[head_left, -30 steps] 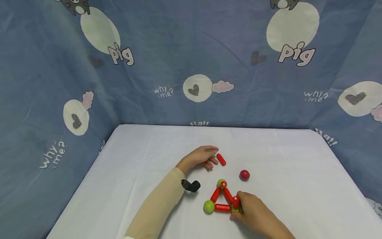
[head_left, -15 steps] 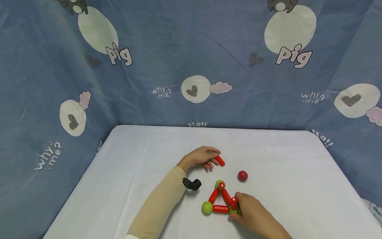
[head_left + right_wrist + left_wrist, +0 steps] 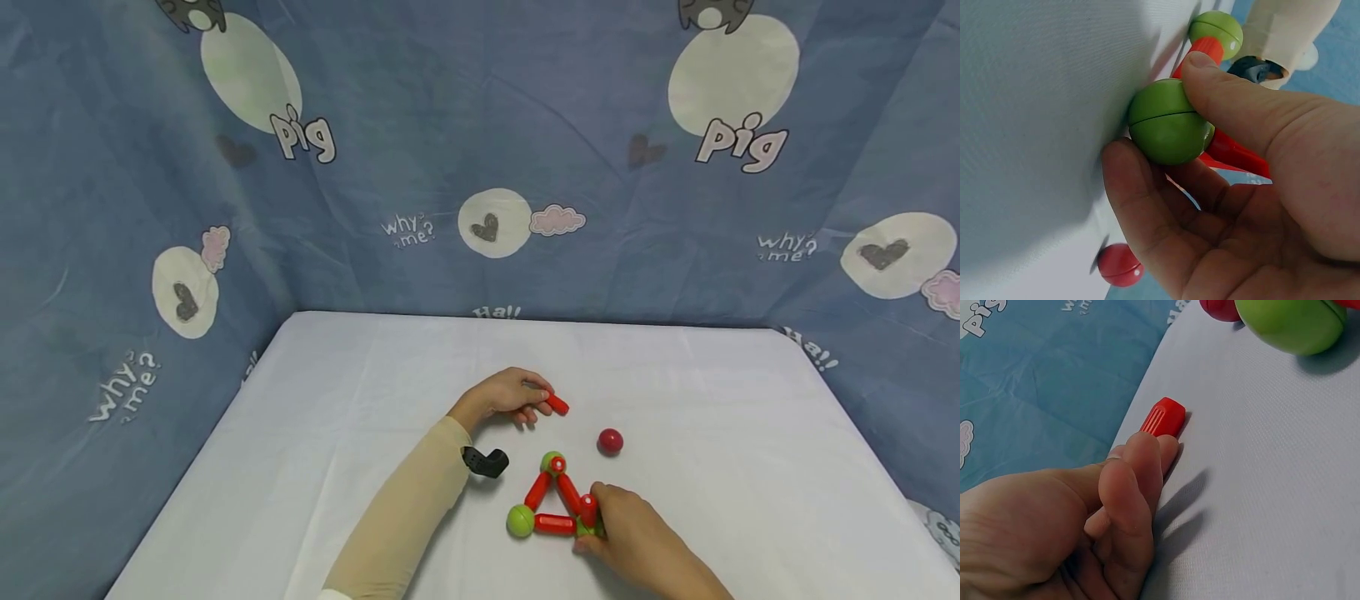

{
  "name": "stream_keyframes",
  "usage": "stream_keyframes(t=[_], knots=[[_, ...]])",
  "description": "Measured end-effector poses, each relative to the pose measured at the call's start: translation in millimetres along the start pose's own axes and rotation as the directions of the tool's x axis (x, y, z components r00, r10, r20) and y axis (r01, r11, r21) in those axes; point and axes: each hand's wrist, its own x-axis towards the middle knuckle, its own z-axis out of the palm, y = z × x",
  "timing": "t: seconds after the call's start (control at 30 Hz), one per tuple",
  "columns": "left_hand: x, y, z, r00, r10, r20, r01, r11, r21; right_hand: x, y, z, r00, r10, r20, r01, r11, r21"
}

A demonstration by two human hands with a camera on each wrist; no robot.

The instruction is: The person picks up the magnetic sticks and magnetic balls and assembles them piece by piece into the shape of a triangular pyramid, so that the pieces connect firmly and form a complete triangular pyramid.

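At the far side, my left hand (image 3: pixel 504 394) pinches a short red rod (image 3: pixel 558 405) at its near end. The left wrist view shows the rod's ribbed far end (image 3: pixel 1166 417) sticking out past the fingertips; the rest is hidden. Nearer me lies a triangle of red rods (image 3: pixel 555 524) joined by green balls (image 3: pixel 521 521). Two more red rods rise from its far and right corners. My right hand (image 3: pixel 637 533) grips the right corner, with thumb and fingers about that green ball (image 3: pixel 1169 122) in the right wrist view.
A loose dark red ball (image 3: pixel 611 442) sits on the white tablecloth (image 3: pixel 390 400), right of the triangle's far corner. A black wrist device (image 3: pixel 485 462) is on the left sleeve. Behind the table hangs a blue printed cloth (image 3: pixel 420 125).
My left fingers have reached the loose red rod and taken hold of its end, turning it slightly. My right hand keeps its grip on the triangle's corner.
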Motion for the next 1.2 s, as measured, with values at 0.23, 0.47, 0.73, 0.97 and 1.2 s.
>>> stream_keyframes(t=[0.23, 0.47, 0.73, 0.97, 1.2], knots=[[-1.4, 0.6, 0.4, 1.0, 0.008, -0.014, -0.008, 1.0, 0.018, 0.0, 1.0, 0.5, 1.0, -0.015, -0.007, 0.015, 1.0, -0.001], [-6.9, -5.7, 2.1, 0.996, 0.033, -0.084, -0.031, 0.999, 0.02, -0.6, 0.3, 1.7, 0.999, -0.034, -0.016, 0.034, 0.999, 0.014], [-8.4, -11.0, 4.0, 0.991, 0.057, -0.118, -0.062, 0.997, -0.038, -2.0, 0.1, 1.3, 1.0, -0.022, -0.02, 0.023, 1.0, 0.017], [-12.8, -19.1, 3.4, 0.982, 0.076, -0.171, -0.092, 0.992, -0.086, -0.6, -0.4, 0.0, 1.0, 0.009, -0.003, -0.009, 1.0, 0.011], [-29.0, -23.6, 1.3, 0.974, 0.092, -0.206, -0.117, 0.987, -0.113, -0.3, -0.9, -0.7, 1.0, 0.021, 0.006, -0.021, 1.0, 0.01]])
